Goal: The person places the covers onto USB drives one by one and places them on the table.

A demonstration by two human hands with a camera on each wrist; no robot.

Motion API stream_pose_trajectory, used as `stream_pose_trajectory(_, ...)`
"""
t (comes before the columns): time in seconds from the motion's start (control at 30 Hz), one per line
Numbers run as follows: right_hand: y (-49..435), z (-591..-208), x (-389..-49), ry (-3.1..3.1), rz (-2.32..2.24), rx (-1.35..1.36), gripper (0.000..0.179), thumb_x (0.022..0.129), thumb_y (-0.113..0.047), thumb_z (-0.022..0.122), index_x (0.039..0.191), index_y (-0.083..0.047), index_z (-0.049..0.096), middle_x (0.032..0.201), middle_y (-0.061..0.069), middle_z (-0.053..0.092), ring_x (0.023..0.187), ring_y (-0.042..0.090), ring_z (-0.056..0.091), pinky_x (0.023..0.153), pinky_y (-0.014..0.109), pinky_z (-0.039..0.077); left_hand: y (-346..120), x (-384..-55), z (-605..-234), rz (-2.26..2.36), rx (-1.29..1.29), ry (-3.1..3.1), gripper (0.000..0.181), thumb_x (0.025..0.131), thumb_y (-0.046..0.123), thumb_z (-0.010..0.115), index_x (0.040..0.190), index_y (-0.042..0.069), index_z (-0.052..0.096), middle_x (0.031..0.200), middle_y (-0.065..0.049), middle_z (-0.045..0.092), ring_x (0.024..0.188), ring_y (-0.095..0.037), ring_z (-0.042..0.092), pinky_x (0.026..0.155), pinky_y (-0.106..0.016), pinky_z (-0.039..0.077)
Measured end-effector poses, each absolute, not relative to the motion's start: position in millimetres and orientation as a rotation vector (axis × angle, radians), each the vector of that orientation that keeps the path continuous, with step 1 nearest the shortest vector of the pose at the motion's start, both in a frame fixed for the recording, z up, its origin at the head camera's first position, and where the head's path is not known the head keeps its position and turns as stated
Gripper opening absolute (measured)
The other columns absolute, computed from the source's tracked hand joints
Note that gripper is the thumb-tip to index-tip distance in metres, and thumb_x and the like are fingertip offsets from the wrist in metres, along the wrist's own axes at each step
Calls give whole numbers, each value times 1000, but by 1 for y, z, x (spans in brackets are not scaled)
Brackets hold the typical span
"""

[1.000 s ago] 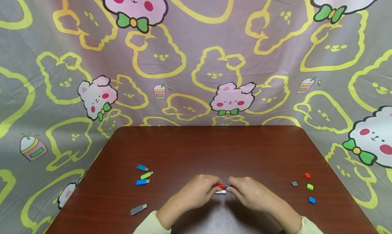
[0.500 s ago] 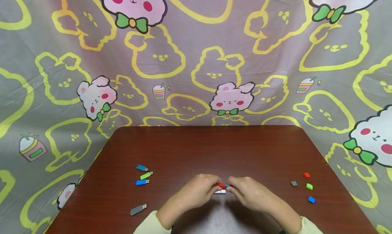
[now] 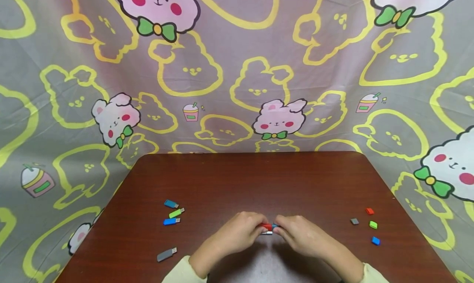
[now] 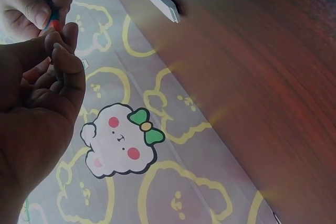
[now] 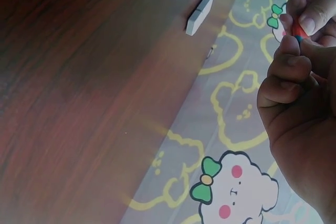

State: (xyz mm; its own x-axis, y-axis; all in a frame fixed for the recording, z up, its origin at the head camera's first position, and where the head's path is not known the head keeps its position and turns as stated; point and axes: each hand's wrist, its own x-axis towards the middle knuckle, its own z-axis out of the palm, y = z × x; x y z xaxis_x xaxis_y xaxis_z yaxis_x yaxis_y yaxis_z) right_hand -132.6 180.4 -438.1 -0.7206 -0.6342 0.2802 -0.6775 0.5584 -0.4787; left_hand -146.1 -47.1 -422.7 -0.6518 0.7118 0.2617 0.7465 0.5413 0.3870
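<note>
Near the front middle of the table, both hands meet over a small red USB stick with a teal cap. My left hand pinches the red body between thumb and fingers. From the other side, my right hand pinches the teal cap, which sits end to end with the red body. Fingers cover most of both parts in the wrist views. A white capped USB stick lies on the table, partly hidden behind the held stick in the head view.
On the left lie uncapped USB sticks: teal, green, blue and grey. Loose caps are on the right: red, grey, green, blue. A patterned cloth hangs behind the table.
The head view has shifted slightly. Both hands keep their hold on the red stick and teal cap, and slightly less of the white stick shows below them.
</note>
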Motion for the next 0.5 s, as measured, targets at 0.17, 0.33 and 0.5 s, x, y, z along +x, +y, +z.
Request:
stream_pose_trajectory(0.17,181,-437,-133,-2727,888,1122,18,102,-21,61,86,-23,53,70,-20,40,59,-6,37,50,17,36,-47,-147,-423,-716,-1275,-2682,5,96,17,69,98,13,73,88,10,69,78,4,57,73,-13,48)
stream_pose_trajectory(0.33,180,-436,-134,-2736,886,1105,16,102,-20,61,87,-21,56,71,-20,42,61,-4,40,53,18,38,-47,-148,-424,-718,-1252,-2692,5,96,15,69,99,13,72,89,10,70,80,3,60,75,-14,50)
stream_pose_trajectory(0.5,178,-437,-135,-2722,885,1087,6,101,-16,61,96,-19,63,80,-18,54,70,-3,49,61,20,45,-46,-148,-426,-733,-1239,-2711,7,97,17,68,101,13,72,90,9,70,79,2,60,75,-15,50)
